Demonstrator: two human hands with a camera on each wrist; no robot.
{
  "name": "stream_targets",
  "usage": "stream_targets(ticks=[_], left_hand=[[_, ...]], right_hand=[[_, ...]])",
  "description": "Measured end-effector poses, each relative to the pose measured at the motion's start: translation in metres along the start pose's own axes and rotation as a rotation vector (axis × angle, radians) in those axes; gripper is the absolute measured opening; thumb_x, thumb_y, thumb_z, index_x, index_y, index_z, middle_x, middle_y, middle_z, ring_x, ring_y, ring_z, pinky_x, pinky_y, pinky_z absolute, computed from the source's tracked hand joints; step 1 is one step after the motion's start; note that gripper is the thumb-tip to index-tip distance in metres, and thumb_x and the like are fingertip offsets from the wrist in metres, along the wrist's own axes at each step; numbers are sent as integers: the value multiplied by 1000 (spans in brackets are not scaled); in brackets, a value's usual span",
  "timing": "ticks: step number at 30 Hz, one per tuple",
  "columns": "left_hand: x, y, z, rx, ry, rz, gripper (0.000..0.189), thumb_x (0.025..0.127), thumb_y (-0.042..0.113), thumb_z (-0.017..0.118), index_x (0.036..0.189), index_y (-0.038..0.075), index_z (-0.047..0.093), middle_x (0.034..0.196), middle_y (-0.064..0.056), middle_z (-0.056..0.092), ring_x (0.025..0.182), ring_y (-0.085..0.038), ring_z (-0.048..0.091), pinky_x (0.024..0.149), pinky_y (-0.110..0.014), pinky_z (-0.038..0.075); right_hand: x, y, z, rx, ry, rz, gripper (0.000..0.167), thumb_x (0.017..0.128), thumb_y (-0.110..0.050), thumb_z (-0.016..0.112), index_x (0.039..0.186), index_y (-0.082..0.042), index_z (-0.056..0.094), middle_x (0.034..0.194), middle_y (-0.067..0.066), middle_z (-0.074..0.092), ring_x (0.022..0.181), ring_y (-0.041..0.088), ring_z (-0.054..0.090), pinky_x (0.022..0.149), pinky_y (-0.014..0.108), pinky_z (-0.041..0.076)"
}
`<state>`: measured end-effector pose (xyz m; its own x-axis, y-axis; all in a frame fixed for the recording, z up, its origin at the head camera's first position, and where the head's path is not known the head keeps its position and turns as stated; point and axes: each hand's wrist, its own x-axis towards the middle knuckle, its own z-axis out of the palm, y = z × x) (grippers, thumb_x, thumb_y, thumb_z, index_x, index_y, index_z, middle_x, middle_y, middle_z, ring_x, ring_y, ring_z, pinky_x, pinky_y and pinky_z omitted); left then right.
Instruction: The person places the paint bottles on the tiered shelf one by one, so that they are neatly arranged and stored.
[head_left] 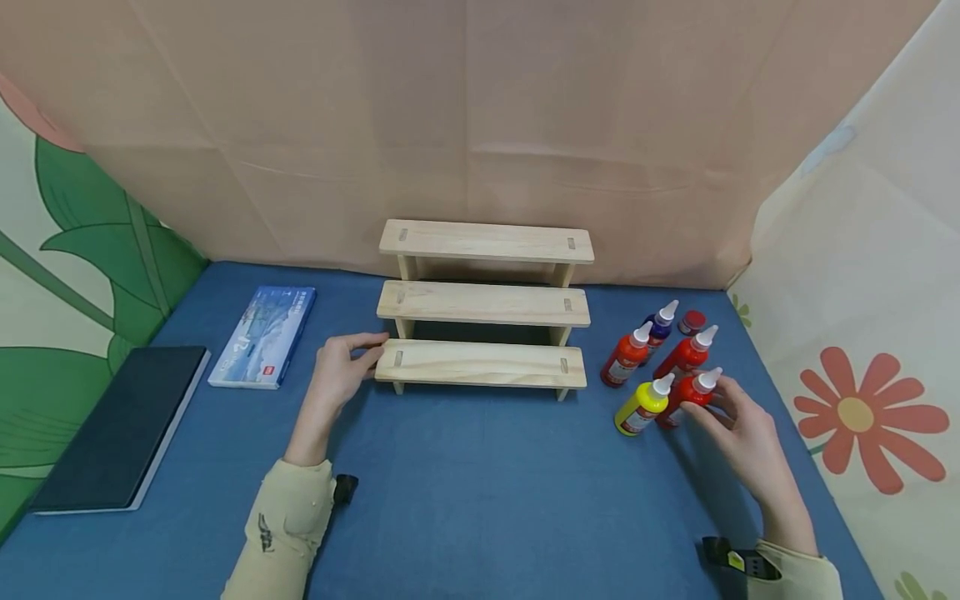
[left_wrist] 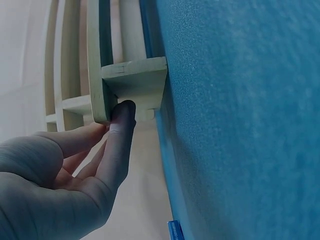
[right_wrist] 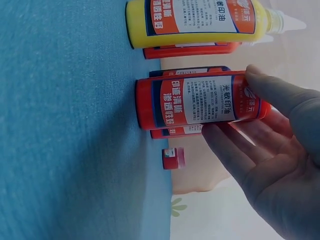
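Observation:
A three-tier wooden step rack [head_left: 480, 302] stands at the back middle of the table. My left hand [head_left: 341, 371] pinches the left end of its lowest board, the thumb [left_wrist: 122, 117] tucked beneath the board in the left wrist view. On the right, my right hand [head_left: 742, 425] grips a red bottle of stamp ink [right_wrist: 200, 100] near its upper part, between thumb and fingers. That bottle is upright, its white nozzle pointing up. Close beside it stand a yellow ink bottle [head_left: 642, 407], two more red bottles, one of them the front-left red bottle [head_left: 624, 360], and a dark blue bottle [head_left: 657, 333].
A small red-lidded jar [head_left: 692, 322] sits behind the bottles. At the left lie a blue-and-white box [head_left: 262, 337] and a black notebook [head_left: 123, 429]. A beige cloth [head_left: 465, 125] hangs behind the rack, and a flower-printed sheet [head_left: 862, 292] borders the table's right side.

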<state>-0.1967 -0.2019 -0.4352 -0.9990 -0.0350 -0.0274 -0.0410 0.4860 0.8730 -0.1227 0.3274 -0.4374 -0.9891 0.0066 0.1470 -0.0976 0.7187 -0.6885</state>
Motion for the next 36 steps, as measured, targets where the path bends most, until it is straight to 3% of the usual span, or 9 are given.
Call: stream_targets(ticks=[3,6,7,9,11,14,36], left_hand=[[0,0,0,8,2,6,32,109,-1,58,139,-8,67,144,-30,60,124,-42,66,84,-33,61],[0,0,1,17,7,14,32,109,-1,58,139,-8,67,144,-31,60,123,-43,67,83,-33,61],[0,0,0,22,8,15,32,109,-1,58,139,-8,67,144,-31,60,122,-43,67,83,-33,61],[0,0,0,27,10,16,32,109,0,59,138,-8,68,144,-31,60,121,-42,67,82,-33,62],[0,0,0,35,11,17,31,109,0,59,138,-7,68,144,-31,60,120,-42,68,82,-33,62],[0,0,1,53,18,29,31,108,-1,60,137,-7,69,143,-31,61,118,-42,69,81,-34,62],[1,1,2,75,31,47,30,108,-2,60,136,-8,69,142,-33,61,112,-44,72,81,-40,63]], right_hand=[[-1,0,-1,-8,2,11,60,103,-22,75,150,5,50,142,31,58,125,54,59,93,44,57],[-1,-1,-1,-10,7,25,61,103,-23,75,150,6,50,143,32,58,125,55,59,93,52,55],[-2,-2,-2,-7,10,28,61,104,-23,75,151,6,50,143,32,57,125,55,58,93,51,56],[-2,-4,-2,0,17,29,61,103,-23,75,151,6,50,143,32,57,125,55,58,91,33,57],[-2,-6,-3,-5,34,24,61,103,-23,76,151,6,50,142,32,58,125,54,59,85,16,53],[-2,-9,-4,9,60,12,60,103,-22,76,150,7,52,141,32,59,124,54,59,80,4,44],[-7,-34,-13,18,170,-3,55,102,-13,76,150,3,55,140,27,61,121,47,59,80,2,41]])
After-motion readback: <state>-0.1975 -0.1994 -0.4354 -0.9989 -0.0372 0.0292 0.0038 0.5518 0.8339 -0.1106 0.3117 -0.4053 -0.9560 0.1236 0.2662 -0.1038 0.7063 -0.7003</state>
